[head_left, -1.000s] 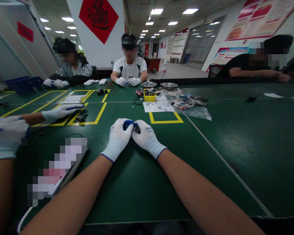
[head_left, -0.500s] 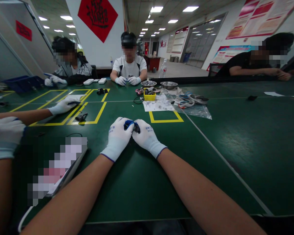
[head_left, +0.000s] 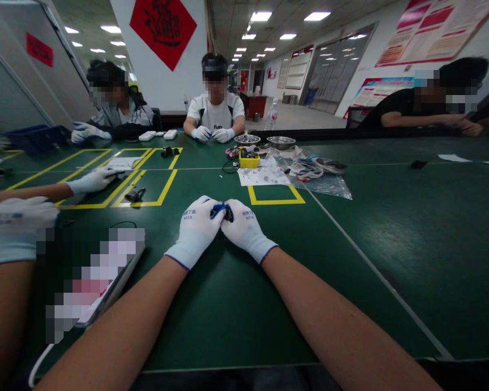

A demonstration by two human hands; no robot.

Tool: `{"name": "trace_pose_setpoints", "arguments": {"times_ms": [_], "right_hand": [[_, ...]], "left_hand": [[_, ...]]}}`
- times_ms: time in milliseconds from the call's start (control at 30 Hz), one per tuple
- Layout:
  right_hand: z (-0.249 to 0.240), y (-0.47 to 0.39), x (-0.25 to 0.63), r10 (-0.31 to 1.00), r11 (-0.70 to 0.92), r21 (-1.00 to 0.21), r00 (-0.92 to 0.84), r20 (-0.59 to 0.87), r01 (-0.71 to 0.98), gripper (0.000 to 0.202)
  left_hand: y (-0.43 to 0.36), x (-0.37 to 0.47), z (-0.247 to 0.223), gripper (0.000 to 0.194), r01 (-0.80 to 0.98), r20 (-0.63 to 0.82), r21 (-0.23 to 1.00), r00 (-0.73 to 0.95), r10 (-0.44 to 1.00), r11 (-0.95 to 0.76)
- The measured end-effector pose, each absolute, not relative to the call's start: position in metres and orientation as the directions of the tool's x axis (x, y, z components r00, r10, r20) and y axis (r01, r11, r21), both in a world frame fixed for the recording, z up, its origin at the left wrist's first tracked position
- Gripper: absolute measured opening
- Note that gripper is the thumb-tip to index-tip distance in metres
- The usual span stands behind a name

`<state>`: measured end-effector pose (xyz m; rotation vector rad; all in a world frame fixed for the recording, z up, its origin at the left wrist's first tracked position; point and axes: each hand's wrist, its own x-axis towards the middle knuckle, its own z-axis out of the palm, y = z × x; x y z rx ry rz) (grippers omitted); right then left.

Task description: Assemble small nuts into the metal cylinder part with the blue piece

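Observation:
My left hand (head_left: 201, 224) and my right hand (head_left: 243, 224) meet above the middle of the green table (head_left: 236, 315), both in white gloves with blue fingertips. Between their closed fingers is a small dark part (head_left: 228, 214), mostly covered by the gloves, so its kind does not show. Thumbs and fingertips of both hands press together around it. Ahead and to the right, a yellow tape outline (head_left: 277, 201) borders a white sheet (head_left: 255, 177). A dark metal fitting (head_left: 135, 194) lies in another taped box at the left.
At the left, a co-worker's gloved hands (head_left: 95, 179) reach over the table beside a device with a cable (head_left: 122, 277). Farther back are a yellow box (head_left: 249, 161), metal bowls (head_left: 281, 142), a plastic bag with cords (head_left: 318, 168) and a bottle (head_left: 271, 114). Several people sit around the table.
My hands stay in nearly the same place, with the fingers shifting slightly around the dark part. At the left, the co-worker's far hand draws back left while the near hand moves right.

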<state>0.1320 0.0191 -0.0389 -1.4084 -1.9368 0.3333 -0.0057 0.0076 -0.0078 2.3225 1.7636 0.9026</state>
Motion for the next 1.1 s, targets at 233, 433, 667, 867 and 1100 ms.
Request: {"name": "trace_pose_setpoints", "arguments": {"times_ms": [233, 433, 667, 867, 1100], "right_hand": [[-0.0416, 0.0202, 0.1327, 0.899, 0.385, -0.569, -0.155, 0.411, 0.726, 0.008], [-0.0426, 0.0205, 0.1325, 0.902, 0.384, -0.566, -0.167, 0.398, 0.730, 0.008], [-0.0402, 0.0199, 0.1323, 0.903, 0.387, -0.551, -0.182, 0.389, 0.739, 0.006], [-0.0395, 0.0198, 0.1317, 0.914, 0.368, -0.552, -0.182, 0.363, 0.748, 0.005], [-0.0406, 0.0198, 0.1280, 0.912, 0.370, -0.504, -0.202, 0.357, 0.780, 0.004]], "left_hand": [[0.0074, -0.0048, -0.0067, 0.019, 0.858, 0.377, 0.401, 0.165, 0.911, -0.321], [0.0066, -0.0029, -0.0053, 0.018, 0.868, 0.353, 0.409, 0.135, 0.926, -0.283], [0.0073, -0.0034, -0.0075, 0.015, 0.872, 0.377, 0.404, 0.118, 0.919, -0.278], [0.0078, -0.0036, -0.0079, 0.015, 0.866, 0.374, 0.424, 0.102, 0.922, -0.267], [0.0087, -0.0041, -0.0080, 0.012, 0.873, 0.366, 0.428, 0.071, 0.928, -0.236]]}}
